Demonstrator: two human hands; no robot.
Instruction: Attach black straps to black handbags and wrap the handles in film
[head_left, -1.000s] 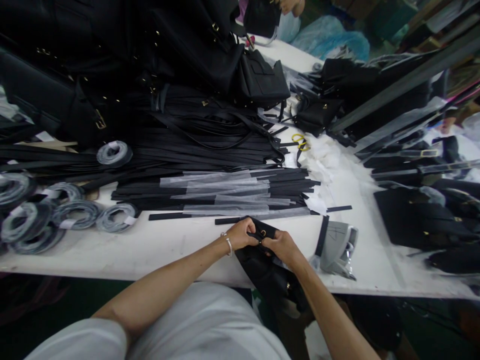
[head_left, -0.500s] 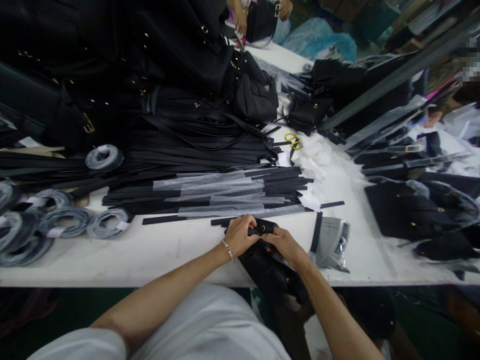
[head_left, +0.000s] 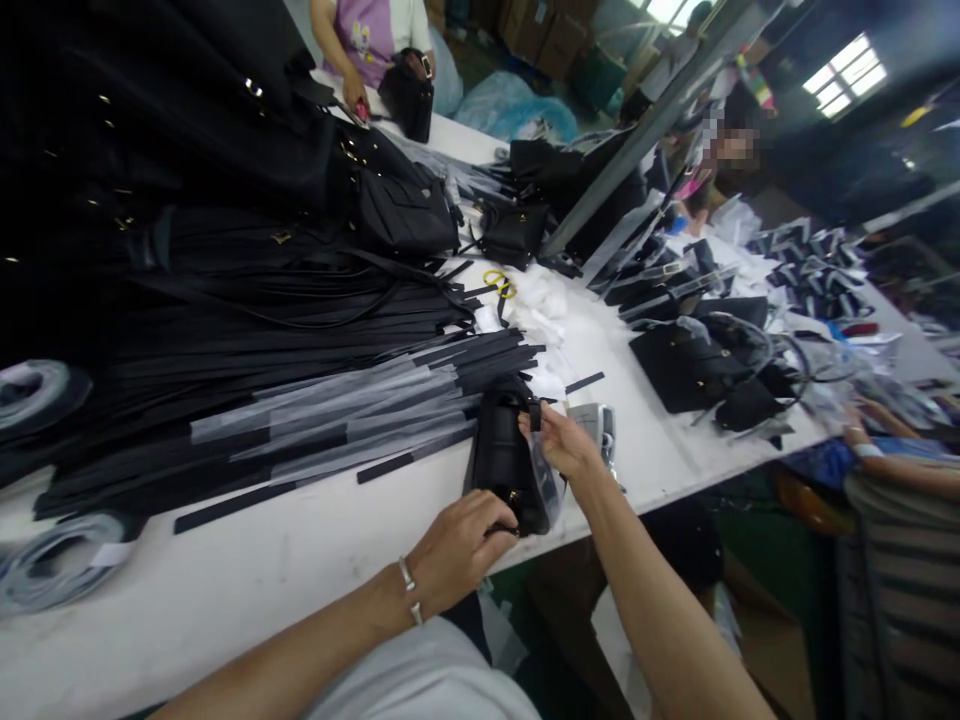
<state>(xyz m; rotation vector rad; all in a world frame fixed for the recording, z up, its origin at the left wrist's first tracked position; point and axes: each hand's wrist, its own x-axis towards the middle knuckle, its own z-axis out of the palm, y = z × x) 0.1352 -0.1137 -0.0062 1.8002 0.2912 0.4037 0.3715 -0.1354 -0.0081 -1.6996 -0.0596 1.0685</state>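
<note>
A black handbag (head_left: 499, 455) lies on the white table near its front edge, directly ahead of me. At its near end my left hand (head_left: 461, 545) is closed on it, thumb and fingers curled by a small gold fitting. My right hand (head_left: 566, 440) pinches a short black strap (head_left: 535, 415) at the bag's far right side. Clear plastic film (head_left: 546, 480) hangs along the right side of the bag. Just beyond my right hand stands a grey object (head_left: 600, 425) with a shiny metal part, half hidden by the hand.
Long black straps (head_left: 300, 320), some wrapped in clear film, cover the table to the left. Wound rolls (head_left: 60, 565) lie near the left edge. Yellow-handled scissors (head_left: 499, 283) rest ahead. Black bags (head_left: 686, 365) stand right of a metal post (head_left: 637, 130). Co-workers sit across and at right.
The view has swung right. The handbag now lies lengthwise on the table. My hands, close together before, have parted: the left to its near end, the right to the strap.
</note>
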